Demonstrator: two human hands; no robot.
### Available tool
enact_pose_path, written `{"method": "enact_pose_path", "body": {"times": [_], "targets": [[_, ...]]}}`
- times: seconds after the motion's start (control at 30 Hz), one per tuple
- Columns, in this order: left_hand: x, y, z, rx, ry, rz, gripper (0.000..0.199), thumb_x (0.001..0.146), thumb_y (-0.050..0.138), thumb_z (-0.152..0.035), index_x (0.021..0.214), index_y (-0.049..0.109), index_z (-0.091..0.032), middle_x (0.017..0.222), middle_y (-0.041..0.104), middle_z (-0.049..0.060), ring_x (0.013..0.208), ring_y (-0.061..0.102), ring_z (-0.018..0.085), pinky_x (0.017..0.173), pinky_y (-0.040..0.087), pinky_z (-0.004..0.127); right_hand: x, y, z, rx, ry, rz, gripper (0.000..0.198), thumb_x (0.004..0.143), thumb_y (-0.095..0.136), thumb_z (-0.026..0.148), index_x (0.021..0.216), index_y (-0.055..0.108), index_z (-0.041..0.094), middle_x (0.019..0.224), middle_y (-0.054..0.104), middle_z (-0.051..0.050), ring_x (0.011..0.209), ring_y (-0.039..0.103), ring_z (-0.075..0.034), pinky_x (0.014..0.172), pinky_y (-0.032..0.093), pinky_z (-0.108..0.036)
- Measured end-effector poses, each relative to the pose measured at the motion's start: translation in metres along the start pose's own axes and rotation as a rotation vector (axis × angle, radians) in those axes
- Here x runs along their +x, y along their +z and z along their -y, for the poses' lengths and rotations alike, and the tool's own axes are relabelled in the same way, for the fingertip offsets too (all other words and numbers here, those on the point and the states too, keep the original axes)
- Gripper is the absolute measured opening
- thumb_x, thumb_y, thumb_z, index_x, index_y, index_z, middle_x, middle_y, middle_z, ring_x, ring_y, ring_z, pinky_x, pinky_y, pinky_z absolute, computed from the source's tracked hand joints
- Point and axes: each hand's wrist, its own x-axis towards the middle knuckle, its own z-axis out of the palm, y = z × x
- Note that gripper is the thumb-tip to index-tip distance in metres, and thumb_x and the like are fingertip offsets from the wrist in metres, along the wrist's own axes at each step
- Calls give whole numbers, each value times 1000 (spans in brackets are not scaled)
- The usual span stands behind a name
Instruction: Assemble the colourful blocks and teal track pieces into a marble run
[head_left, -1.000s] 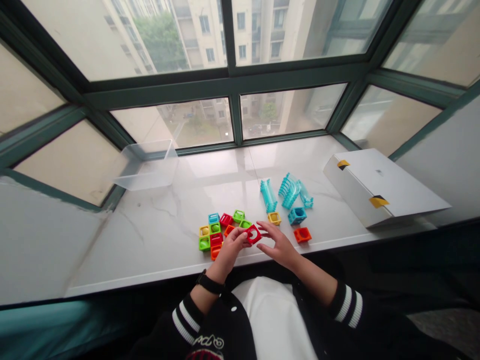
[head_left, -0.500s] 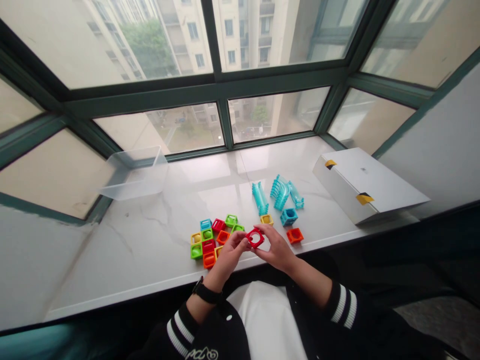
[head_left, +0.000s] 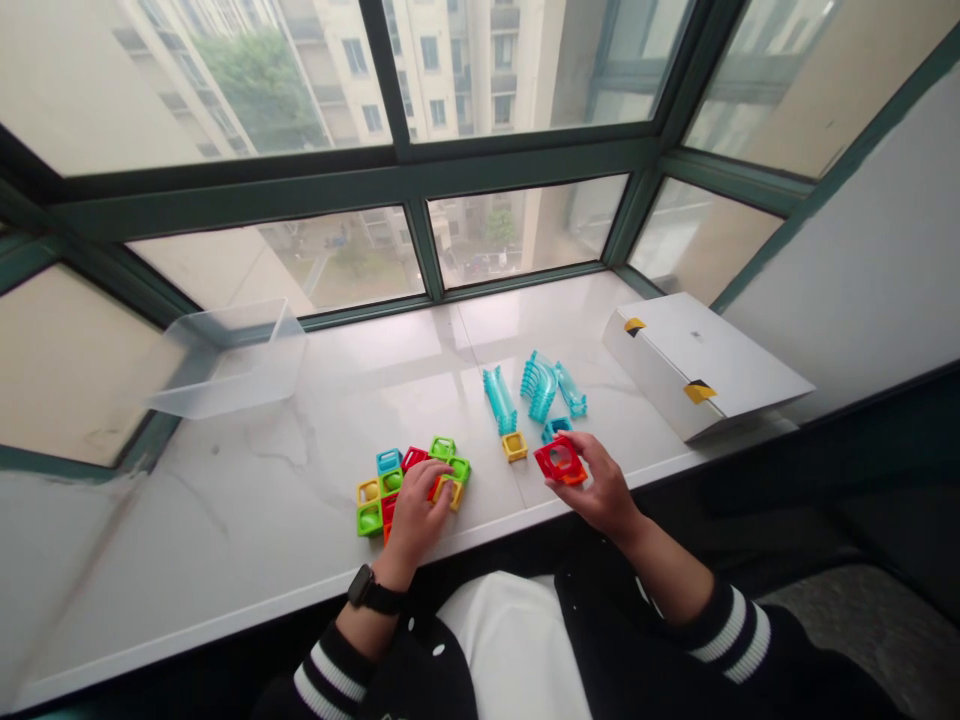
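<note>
Marbled windowsill (head_left: pixel 315 480) | right hand (head_left: pixel 606 490): pinching red block (head_left: pixel 575 461), overlapping orange block (head_left: pixel 574 478) | left hand (head_left: pixel 417 510): yellow block (head_left: pixel 457 496) at right-side fingertips, hold unclear

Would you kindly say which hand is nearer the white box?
Right. The right hand, holding a red block, is left of the white box; the left hand is farther left, over colored blocks.

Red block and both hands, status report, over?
Right hand: holding red block. Left hand: over block cluster, contact unclear. Orange block: partly hidden behind red block.
</note>
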Motion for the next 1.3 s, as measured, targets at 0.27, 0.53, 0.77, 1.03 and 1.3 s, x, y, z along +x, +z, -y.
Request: {"method": "enact_pose_path", "body": {"times": [0.27, 0.53, 0.77, 1.03, 1.3], "targets": [[1, 5, 17, 152, 83, 7, 21, 99, 57, -29, 114, 71, -24, 126, 68, 11, 125, 61, 31, 112, 48, 56, -3, -41, -35, -210, 95, -168, 61, 92, 72, 50, 144, 55, 24, 136, 66, -15, 124, 65, -36, 109, 53, -53], [1, 6, 22, 154, 65, 23, 20, 100, 56, -29, 110, 72, -23, 124, 69, 11, 123, 62, 31, 110, 49, 56, -6, -51, -81, -315, 191, -170, 61, 89, 71, 47, 142, 55, 22, 136, 65, -16, 125, 64, -35, 110, 52, -53], [0, 9, 29, 173, 79, 34, 20, 99, 56, -30, 110, 73, -24, 123, 69, 10, 122, 62, 31, 109, 51, 55, -10, -38, -121, -304, 316, -73, 61, 83, 73, 49, 134, 58, 20, 127, 66, -16, 117, 66, -34, 105, 54, -52], [1, 7, 22, 187, 67, 36, 19, 99, 56, -29, 105, 73, -24, 121, 70, 10, 119, 64, 31, 107, 51, 54, -10, -30, -141, -323, 414, 52, 61, 80, 73, 44, 134, 60, 18, 132, 67, -17, 122, 66, -34, 107, 53, -52], [2, 7, 21, 195, 62, 39, 18, 98, 57, -28, 106, 73, -24, 120, 72, 10, 117, 65, 31, 106, 51, 53, -16, -28, -157, -373, 410, 85, 61, 83, 72, 42, 137, 59, 16, 133, 67, -18, 128, 63, -34, 112, 49, -52]]}}
